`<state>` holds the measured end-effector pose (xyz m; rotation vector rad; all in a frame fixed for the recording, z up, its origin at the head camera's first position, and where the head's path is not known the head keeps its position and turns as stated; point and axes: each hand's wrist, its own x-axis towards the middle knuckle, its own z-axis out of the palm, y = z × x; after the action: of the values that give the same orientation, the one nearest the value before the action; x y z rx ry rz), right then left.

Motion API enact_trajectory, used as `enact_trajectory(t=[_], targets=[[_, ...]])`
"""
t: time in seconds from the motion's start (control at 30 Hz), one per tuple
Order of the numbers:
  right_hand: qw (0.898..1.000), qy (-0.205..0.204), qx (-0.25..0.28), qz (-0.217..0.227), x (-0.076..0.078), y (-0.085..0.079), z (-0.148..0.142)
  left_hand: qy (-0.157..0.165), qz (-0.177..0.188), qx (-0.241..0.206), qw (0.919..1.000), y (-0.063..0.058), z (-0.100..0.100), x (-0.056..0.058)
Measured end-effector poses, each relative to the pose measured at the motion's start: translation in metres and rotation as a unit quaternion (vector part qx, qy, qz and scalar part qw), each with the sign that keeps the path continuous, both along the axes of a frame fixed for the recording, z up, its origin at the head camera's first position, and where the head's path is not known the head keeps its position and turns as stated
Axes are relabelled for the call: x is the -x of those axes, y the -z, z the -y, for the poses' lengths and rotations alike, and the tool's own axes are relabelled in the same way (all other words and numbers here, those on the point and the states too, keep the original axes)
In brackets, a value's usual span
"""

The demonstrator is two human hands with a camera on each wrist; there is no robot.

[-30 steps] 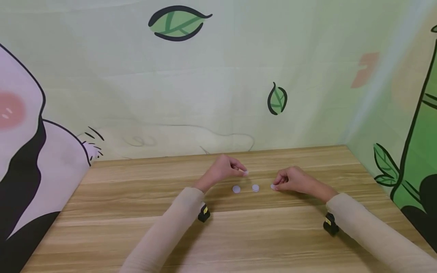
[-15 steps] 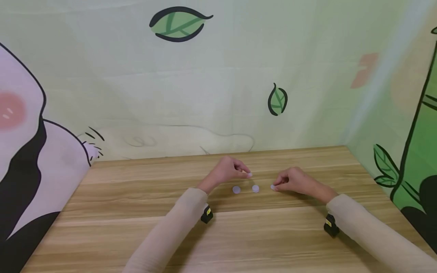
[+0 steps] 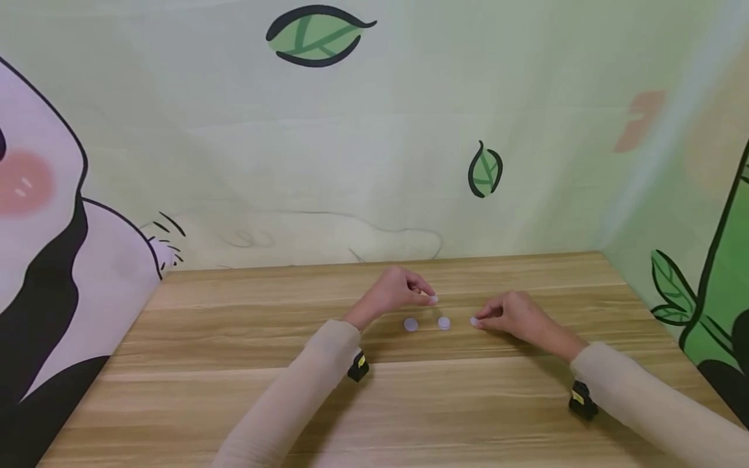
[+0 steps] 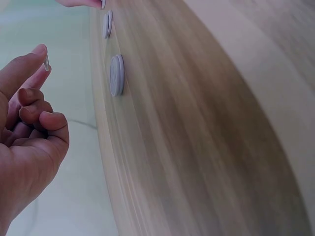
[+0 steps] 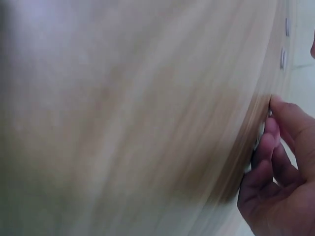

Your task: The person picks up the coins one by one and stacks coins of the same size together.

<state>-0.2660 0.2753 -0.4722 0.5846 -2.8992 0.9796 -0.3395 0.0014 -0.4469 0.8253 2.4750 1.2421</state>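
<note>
In the head view my left hand (image 3: pixel 396 290) is raised over the table and pinches a small white disc (image 3: pixel 433 299) between thumb and index finger. Its other fingers are curled, as the left wrist view shows. Below it, two spots of flat white discs lie in a row: a left disc (image 3: pixel 411 324) and a middle stack (image 3: pixel 444 323), where one disc lies on another. At the row's right end my right hand (image 3: pixel 517 317) pinches another white disc (image 3: pixel 474 321) down at the table. The left wrist view shows the nearest discs (image 4: pixel 117 76) as a stack of two.
The wood-grain table (image 3: pixel 246 403) reaches back to a pale green cloth wall (image 3: pixel 374 130) printed with leaves and a panda. Black wrist cameras (image 3: pixel 358 366) hang below both sleeves.
My left hand has moved a little to the right with its disc, toward the middle stack. The right hand stays at its disc; the head view has shifted slightly.
</note>
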Motion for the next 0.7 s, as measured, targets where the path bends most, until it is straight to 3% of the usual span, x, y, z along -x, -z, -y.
enact_trajectory(t=[0.3,0.7], targets=[[0.995,0.083,0.012,0.050,-0.011,-0.002,0.004,0.015,-0.011,-0.001,0.9998,-0.004,-0.010,-0.004],[0.992,0.104,0.044,0.055,-0.017,-0.001,0.009,0.041,-0.007,-0.002,0.9991,-0.004,-0.032,-0.007]])
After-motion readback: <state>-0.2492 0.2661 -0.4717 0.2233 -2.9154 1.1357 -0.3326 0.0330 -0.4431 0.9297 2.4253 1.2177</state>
